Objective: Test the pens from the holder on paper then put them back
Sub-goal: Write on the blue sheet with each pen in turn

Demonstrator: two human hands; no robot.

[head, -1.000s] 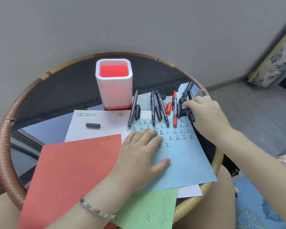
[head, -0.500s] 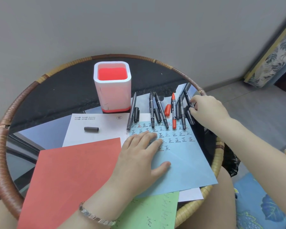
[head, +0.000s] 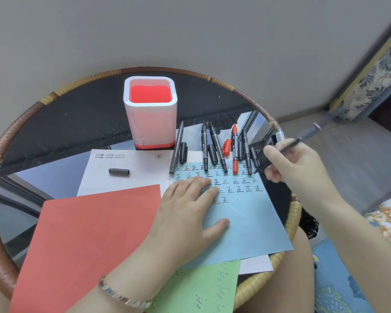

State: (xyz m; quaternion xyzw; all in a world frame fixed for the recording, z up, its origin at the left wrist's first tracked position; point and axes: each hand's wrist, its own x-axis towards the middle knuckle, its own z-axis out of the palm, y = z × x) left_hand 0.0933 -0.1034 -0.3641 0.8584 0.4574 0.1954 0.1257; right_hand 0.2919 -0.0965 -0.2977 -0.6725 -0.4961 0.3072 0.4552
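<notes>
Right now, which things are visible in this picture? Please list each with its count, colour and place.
table: one, dark glass, rattan rim, under everything
pen holder: one, white, red inside, at the back
lying pens: five, three black, one grey, one red, right of the holder
loose caps: several black, one red, between those pens
grey cap: one, on the white sheet
white sheet: one, printed, behind the red sheet
blue sheet: one, written on, middle
red sheet: one, front left
green sheet: one, front
held pen: one, black, blurred
bracelet: one, silver, left wrist
left hand: flat on the blue sheet
right hand: grips the held pen
</notes>
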